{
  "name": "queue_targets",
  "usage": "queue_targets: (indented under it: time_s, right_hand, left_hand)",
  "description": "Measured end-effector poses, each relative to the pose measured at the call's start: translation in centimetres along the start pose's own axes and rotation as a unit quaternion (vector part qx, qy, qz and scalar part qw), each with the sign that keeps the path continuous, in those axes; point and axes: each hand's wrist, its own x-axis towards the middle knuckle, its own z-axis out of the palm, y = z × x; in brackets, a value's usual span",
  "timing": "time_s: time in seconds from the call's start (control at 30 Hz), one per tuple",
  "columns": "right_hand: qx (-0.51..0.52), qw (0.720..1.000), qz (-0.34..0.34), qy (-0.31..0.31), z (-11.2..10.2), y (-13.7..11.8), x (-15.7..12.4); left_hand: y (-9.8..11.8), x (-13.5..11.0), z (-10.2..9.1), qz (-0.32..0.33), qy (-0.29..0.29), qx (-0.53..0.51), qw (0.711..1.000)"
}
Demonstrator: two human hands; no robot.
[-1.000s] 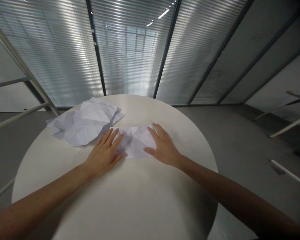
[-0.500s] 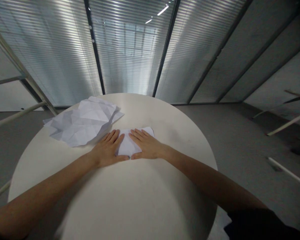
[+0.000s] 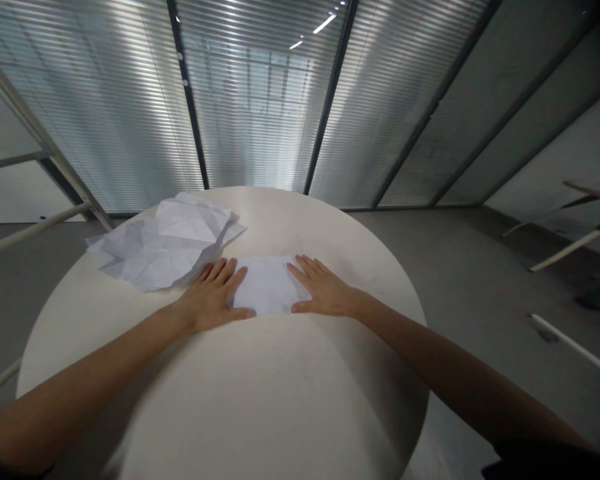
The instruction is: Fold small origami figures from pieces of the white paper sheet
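A white sheet of paper [image 3: 267,285], which looks folded, lies flat on the round white table [image 3: 280,400]. On its left edge my left hand [image 3: 213,297] rests open, fingers spread and thumb along the near side. At the paper's right edge lies my right hand [image 3: 327,287], also open with fingers apart and the palm down. Just beyond my left hand sits a loose pile of creased white paper sheets [image 3: 167,240]. What lies under my palms is hidden.
Windows with blinds [image 3: 260,107] stand behind the table's far edge. White metal bars [image 3: 35,230] rise at the left. Furniture legs [image 3: 575,347] stand on the grey floor [image 3: 460,280] at the right.
My right hand has slid to the right across the paper, from near its middle to its right edge, uncovering more of it. My left hand has stayed nearly in place.
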Motion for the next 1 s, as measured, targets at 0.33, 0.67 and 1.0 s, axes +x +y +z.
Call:
queue_targets:
  time_s: [0.33,0.67,1.0]
  right_hand:
    - [-0.077,0.987,0.089,0.108,-1.9,-7.0,-3.3]
    - [0.025,0.995,-0.098,0.023,-2.4,-5.6,-0.3]
    - [0.080,0.991,-0.106,-0.028,-1.6,-2.3,-4.7]
  left_hand:
    - [4.6,-1.1,-1.7,0.188,-0.005,-0.030,0.982]
    - [1.9,-1.5,-1.2,0.206,-0.051,-0.063,0.975]
    - [0.9,-2.4,-1.8,0.168,-0.040,-0.032,0.984]
